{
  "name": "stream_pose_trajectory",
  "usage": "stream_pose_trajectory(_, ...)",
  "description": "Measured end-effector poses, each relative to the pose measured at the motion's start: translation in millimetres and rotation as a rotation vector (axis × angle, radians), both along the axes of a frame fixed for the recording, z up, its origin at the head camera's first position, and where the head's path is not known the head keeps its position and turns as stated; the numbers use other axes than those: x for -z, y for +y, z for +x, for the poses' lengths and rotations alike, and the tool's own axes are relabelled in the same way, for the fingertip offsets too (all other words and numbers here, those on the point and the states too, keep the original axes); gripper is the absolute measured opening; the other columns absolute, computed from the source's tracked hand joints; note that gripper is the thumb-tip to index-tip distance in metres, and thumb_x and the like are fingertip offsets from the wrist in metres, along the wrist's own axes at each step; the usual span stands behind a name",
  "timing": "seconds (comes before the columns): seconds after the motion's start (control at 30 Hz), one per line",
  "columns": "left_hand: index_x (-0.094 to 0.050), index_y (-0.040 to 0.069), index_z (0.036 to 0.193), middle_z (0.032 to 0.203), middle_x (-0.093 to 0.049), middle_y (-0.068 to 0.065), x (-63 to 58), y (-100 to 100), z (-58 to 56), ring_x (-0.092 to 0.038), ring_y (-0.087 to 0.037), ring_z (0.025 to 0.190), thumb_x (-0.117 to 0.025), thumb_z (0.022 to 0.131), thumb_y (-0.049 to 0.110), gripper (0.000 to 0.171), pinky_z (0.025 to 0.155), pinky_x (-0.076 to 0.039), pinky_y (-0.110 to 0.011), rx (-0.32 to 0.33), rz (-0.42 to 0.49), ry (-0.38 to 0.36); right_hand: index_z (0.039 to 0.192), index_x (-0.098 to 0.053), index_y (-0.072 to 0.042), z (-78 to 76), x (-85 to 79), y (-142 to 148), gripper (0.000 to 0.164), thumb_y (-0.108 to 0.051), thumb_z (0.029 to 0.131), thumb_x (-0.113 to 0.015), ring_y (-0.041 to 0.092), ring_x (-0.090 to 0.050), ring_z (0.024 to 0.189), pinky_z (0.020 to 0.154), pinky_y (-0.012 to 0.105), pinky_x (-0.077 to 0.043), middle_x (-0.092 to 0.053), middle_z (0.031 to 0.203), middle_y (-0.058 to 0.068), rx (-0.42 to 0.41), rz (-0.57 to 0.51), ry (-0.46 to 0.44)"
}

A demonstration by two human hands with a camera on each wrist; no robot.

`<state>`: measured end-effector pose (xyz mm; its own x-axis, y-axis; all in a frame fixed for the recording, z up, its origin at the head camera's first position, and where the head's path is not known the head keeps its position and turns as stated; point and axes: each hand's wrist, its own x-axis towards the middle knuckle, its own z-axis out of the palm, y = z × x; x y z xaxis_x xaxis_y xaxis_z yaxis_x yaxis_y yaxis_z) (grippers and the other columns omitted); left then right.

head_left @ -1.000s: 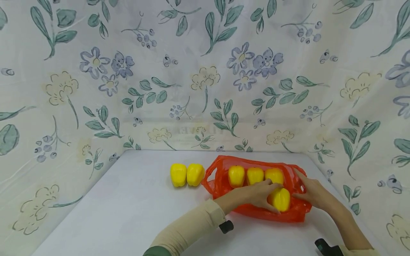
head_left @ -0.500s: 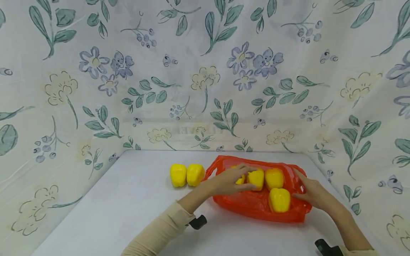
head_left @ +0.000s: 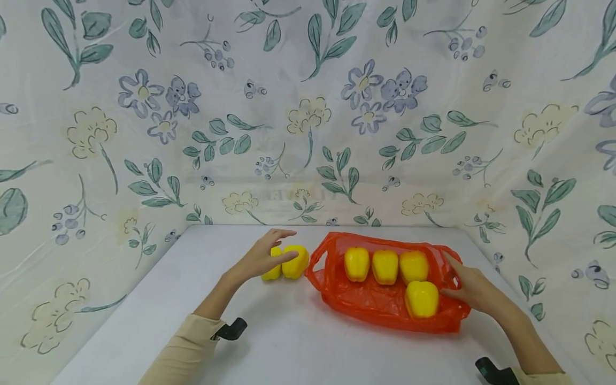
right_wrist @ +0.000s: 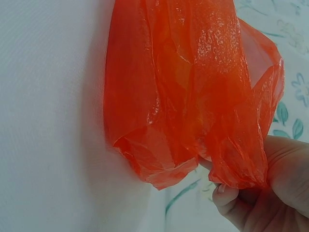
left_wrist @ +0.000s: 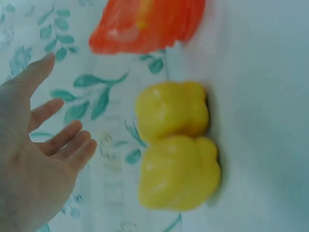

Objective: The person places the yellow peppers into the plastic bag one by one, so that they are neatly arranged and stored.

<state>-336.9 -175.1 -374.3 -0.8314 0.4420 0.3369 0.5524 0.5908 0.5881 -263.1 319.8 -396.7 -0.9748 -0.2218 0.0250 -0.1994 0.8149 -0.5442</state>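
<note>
Two yellow bell peppers (head_left: 297, 267) stand side by side on the white table, left of a red plastic bag (head_left: 370, 310). My left hand (head_left: 255, 259) is over them with its fingers spread and partly covers the left one. In the left wrist view that hand (left_wrist: 38, 164) is apart from the pair of peppers (left_wrist: 178, 174) and has nothing in its grasp. Several more yellow bell peppers (head_left: 385, 267) sit in the bag, whose mouth faces up. At the bag's right end, my right hand (head_left: 474, 291) holds its edge; the right wrist view shows fingers (right_wrist: 226, 193) curled at the gathered plastic.
The white table (head_left: 159, 321) runs back to a floral cloth (head_left: 289, 133) that hangs behind and along both sides. A handle loop of the bag (head_left: 315, 272) lies close to the right-hand loose pepper.
My left hand has let go of the front pepper in the bag, passed over the others and moved left to the two loose peppers. My right hand has stayed at the bag's edge.
</note>
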Motion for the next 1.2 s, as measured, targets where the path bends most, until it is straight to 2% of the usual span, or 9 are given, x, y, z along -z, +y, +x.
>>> stream_pose_trajectory(0.13, -0.05, 0.02, 0.14, 0.146, -0.045, -0.011, 10.2, -24.3, -7.1, -0.046, -0.036, 0.133, -0.077, 0.083, 0.041, 0.066, 0.108, -0.041, -0.057, -0.066, -0.012, -0.025, 0.151, -0.02, 0.006, -0.1, -0.1, 0.2, 0.098, -0.028, 0.08, -0.079, 0.017, -0.062, 0.082, 0.067, 0.033, -0.061, -0.056, 0.125, 0.032, -0.001, -0.005, -0.006)
stream_pose_trajectory(0.27, -0.042, 0.021, 0.147, 0.152, -0.036, -0.016, 23.6, -41.8, -14.9, -0.041, -0.042, 0.136, -0.08, 0.079, 0.041, 0.08, 0.107, -0.037, -0.065, -0.118, -0.076, -0.092, 0.151, -0.02, 0.005, -0.7, -0.2, 0.8, 0.099, -0.029, 0.08, -0.079, 0.016, -0.062, 0.081, 0.067, 0.032, -0.061, -0.056, 0.124, 0.031, 0.002, -0.003, -0.021)
stream_pose_trajectory(0.4, -0.034, 0.019, 0.152, 0.156, -0.029, -0.02, 34.7, -54.2, -21.2, -0.033, -0.044, 0.141, -0.083, 0.076, 0.041, 0.093, 0.109, -0.032, -0.068, -0.139, -0.134, -0.151, 0.152, -0.019, 0.005, -0.4, 0.1, 0.6, 0.1, -0.029, 0.08, -0.08, 0.017, -0.062, 0.083, 0.067, 0.033, -0.061, -0.055, 0.127, 0.033, 0.004, -0.001, -0.025)
stream_pose_trajectory(0.53, -0.029, 0.015, 0.154, 0.156, -0.027, -0.023, 41.0, -62.3, -26.3, -0.029, -0.045, 0.143, -0.086, 0.072, 0.039, 0.102, 0.111, -0.028, -0.068, -0.121, -0.14, -0.198, 0.152, -0.019, 0.005, -0.6, 0.1, 0.7, 0.1, -0.029, 0.079, -0.08, 0.018, -0.063, 0.085, 0.067, 0.034, -0.061, -0.054, 0.128, 0.033, 0.005, -0.003, -0.018)
stream_pose_trajectory(0.73, -0.027, 0.012, 0.155, 0.157, -0.028, -0.023, 45.9, -69.5, -33.2, -0.026, -0.045, 0.145, -0.087, 0.071, 0.036, 0.106, 0.114, -0.025, -0.066, -0.068, -0.151, -0.24, 0.151, -0.02, 0.005, -1.3, 1.5, 1.4, 0.1, -0.029, 0.079, -0.08, 0.02, -0.063, 0.088, 0.067, 0.034, -0.061, -0.054, 0.129, 0.033, 0.0, -0.012, -0.008)
stream_pose_trajectory(0.87, -0.026, 0.01, 0.155, 0.159, -0.026, -0.022, 46.3, -71.1, -34.2, -0.023, -0.045, 0.147, -0.088, 0.071, 0.03, 0.106, 0.116, -0.022, -0.065, -0.033, -0.151, -0.246, 0.151, -0.02, 0.005, -0.6, 2.4, 1.3, 0.099, -0.029, 0.079, -0.08, 0.019, -0.063, 0.088, 0.067, 0.034, -0.061, -0.054, 0.128, 0.033, -0.002, -0.012, -0.004)
stream_pose_trajectory(1.03, -0.024, 0.009, 0.155, 0.16, -0.025, -0.021, 47.4, -70.6, -35.1, -0.022, -0.044, 0.147, -0.086, 0.074, 0.023, 0.103, 0.115, -0.024, -0.064, 0.002, -0.146, -0.261, 0.151, -0.019, 0.006, -0.4, 1.3, 1.2, 0.1, -0.028, 0.08, -0.08, 0.019, -0.062, 0.087, 0.067, 0.033, -0.061, -0.054, 0.127, 0.034, 0.002, -0.005, -0.012)
stream_pose_trajectory(1.2, -0.028, 0.01, 0.153, 0.159, -0.029, -0.019, 47.4, -67.5, -37.0, -0.025, -0.043, 0.147, -0.086, 0.073, 0.023, 0.1, 0.116, -0.024, -0.063, -0.008, -0.176, -0.25, 0.151, -0.022, 0.006, -1.2, 0.4, 1.6, 0.099, -0.029, 0.079, -0.08, 0.021, -0.062, 0.09, 0.069, 0.035, -0.061, -0.056, 0.125, 0.032, -0.009, 0.0, 0.007)
